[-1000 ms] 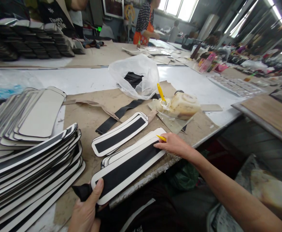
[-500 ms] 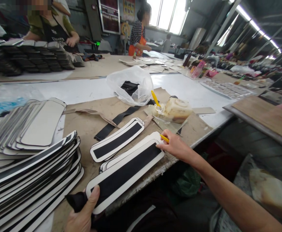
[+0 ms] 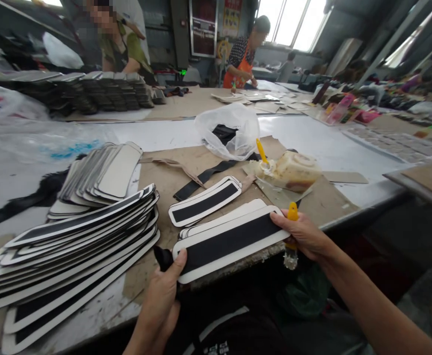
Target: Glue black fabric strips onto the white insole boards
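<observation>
Your left hand (image 3: 160, 305) pinches the black-faced white panel (image 3: 231, 241), right hand (image 3: 306, 234) grips its far end plus a yellow-handled brush (image 3: 292, 231), whose glue could smear it.

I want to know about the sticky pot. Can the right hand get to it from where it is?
Probably yes. The right hand holds a brush and the end of a strip, but the pot sits just beyond it on the cardboard, with nothing standing between.

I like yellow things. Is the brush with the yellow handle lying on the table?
No, the right hand grips the yellow-handled brush at the end of the black-and-white strip, bristles pointing down.
</observation>
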A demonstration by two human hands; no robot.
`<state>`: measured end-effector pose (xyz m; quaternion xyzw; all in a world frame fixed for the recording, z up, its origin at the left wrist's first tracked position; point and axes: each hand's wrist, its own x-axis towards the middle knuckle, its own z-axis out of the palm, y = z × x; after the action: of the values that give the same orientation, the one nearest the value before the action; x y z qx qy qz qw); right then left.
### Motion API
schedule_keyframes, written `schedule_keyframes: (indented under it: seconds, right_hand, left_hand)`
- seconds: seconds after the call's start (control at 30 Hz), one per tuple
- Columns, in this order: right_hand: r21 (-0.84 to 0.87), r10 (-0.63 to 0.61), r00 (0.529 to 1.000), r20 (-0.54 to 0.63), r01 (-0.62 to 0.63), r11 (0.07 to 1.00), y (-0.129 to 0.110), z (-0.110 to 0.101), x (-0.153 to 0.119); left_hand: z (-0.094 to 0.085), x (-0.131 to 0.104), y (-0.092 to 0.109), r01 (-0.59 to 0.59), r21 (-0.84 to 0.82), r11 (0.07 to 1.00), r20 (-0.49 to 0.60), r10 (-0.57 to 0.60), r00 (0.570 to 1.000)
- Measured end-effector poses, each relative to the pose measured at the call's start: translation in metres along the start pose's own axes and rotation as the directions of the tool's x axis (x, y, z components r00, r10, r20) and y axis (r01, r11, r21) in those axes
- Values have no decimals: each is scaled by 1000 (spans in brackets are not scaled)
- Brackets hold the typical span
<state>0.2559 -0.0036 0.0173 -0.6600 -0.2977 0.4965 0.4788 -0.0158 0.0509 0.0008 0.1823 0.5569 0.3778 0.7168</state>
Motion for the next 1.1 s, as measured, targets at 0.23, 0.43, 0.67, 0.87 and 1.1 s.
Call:
schedule_keyframes:
  seconds: [0.23,0.43,0.67,0.87,1.1]
  right_hand:
    - [359,18,1000,-10,-14,933,9,4,-6]
    - [227,-8,996,-89,29,973,9,6,-8]
    - [226,-30,992,-123,57,973,16,5,-11]
    - [283,-56,988,-144,96,954,22,11,-12]
    - [466,76,975,-210,32,884,14,21,-10]
  left_hand:
    - [5,4,-1,12,-46,999,33,-10,999]
    - [7,16,-2,-160,-21,987,140,161,977]
    - [10,11,-4,-153,-10,988,163,152,975]
    - [11,12,0,-140,-80,987,76,146,986]
    - [16,10,5,-35,-277,960,152,80,985]
